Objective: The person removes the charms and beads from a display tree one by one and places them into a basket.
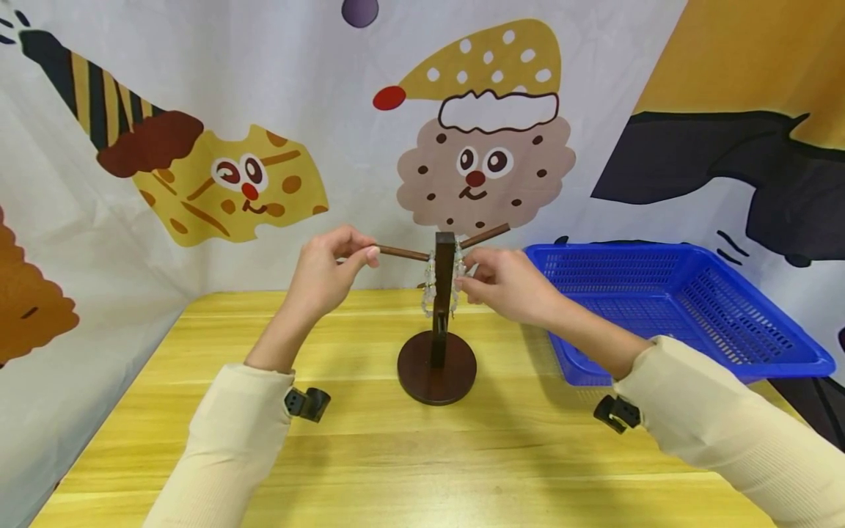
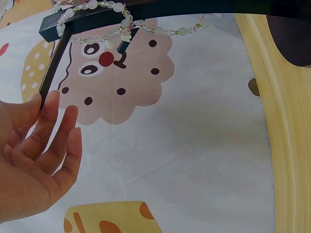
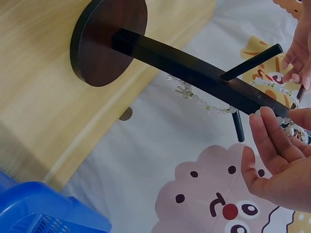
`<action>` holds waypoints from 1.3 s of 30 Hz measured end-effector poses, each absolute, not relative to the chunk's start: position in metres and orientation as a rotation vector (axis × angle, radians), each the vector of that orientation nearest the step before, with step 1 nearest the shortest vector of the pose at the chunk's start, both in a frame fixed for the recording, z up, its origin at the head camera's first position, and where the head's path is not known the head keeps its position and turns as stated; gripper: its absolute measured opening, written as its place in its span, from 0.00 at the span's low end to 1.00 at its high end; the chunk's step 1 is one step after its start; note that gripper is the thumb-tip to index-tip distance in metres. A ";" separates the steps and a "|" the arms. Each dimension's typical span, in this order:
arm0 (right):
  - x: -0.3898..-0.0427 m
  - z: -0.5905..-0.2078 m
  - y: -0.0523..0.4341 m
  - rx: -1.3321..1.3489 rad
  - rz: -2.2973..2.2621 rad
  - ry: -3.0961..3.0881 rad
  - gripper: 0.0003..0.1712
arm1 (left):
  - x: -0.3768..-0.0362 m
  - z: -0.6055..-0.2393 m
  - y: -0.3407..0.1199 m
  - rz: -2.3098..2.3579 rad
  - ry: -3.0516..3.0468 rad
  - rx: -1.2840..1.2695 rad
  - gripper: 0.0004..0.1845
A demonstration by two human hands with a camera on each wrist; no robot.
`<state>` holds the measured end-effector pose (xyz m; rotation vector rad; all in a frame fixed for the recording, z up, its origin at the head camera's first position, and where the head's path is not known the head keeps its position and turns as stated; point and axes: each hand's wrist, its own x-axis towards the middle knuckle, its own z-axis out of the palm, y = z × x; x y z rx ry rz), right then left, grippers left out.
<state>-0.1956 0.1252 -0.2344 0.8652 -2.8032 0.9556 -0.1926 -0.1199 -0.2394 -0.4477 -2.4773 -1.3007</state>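
- Pinching left peg of dark wooden stand [image 1: 437, 345] on yellow table [image 1: 370, 455]: left hand [image 1: 326, 275].
- Fingertips on pale beaded bracelet [image 1: 430, 282] draped over the post: right hand [image 1: 508, 282], raised.
- Seen only from right wrist: bracelet's tiny charm.

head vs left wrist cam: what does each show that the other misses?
Head only: the blue basket, the stand's round base, the right hand pinching the bead bracelet, both sleeves.
Left wrist only: a close look at the beads draped over the stand's top.
Both: the left hand gripping the stand's left peg, the bracelet, the cookie backdrop.
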 end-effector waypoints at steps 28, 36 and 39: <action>-0.195 -0.228 0.146 0.838 0.971 -2.810 0.06 | -0.193 -0.240 -0.119 -1.289 -2.471 -0.458 0.07; -0.194 -0.225 0.152 0.844 0.955 -2.802 0.07 | -0.194 -0.241 -0.120 -1.278 -2.470 -0.457 0.07; -0.193 -0.223 0.155 0.832 0.964 -2.803 0.06 | -0.194 -0.241 -0.120 -1.281 -2.472 -0.452 0.08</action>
